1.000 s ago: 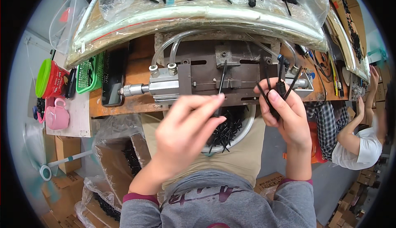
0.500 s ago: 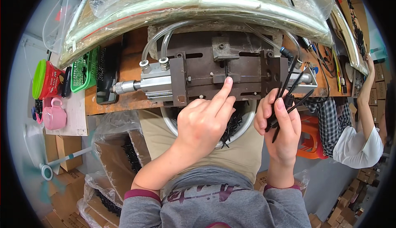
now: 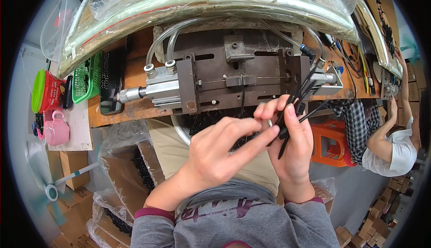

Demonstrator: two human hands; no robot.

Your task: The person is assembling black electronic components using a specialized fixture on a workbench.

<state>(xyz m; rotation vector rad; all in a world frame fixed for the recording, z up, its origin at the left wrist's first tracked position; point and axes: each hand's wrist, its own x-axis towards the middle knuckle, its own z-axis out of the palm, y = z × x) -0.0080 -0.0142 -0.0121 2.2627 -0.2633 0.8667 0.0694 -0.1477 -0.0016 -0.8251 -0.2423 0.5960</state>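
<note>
My right hand (image 3: 294,151) holds several thin black plastic sticks (image 3: 304,89) with thicker ends, fanned upward between thumb and fingers. Reaching across to that bundle, my left hand (image 3: 220,147) pinches near its lower ends with thumb and forefinger; the exact grip is partly hidden. Beyond my hands stands a dark metal fixture (image 3: 215,99) with a silver pneumatic cylinder (image 3: 164,89) at its left and another cylinder (image 3: 321,78) at its right. Between them, small central blocks (image 3: 241,81) sit around a thin black strip (image 3: 243,97) that hangs toward me.
A round tub (image 3: 179,131) with black parts rests at my lap under the bench edge. Plastic-wrapped padding (image 3: 215,0) arches behind the fixture. A green basket (image 3: 86,80) and pink cup (image 3: 57,129) stand left. At right are an orange stool (image 3: 330,145) and another person (image 3: 390,149).
My left hand has left the fixture's centre and moved down and right to the sticks in my right hand. The right hand has shifted slightly left and nearer me. The other person's arms moved.
</note>
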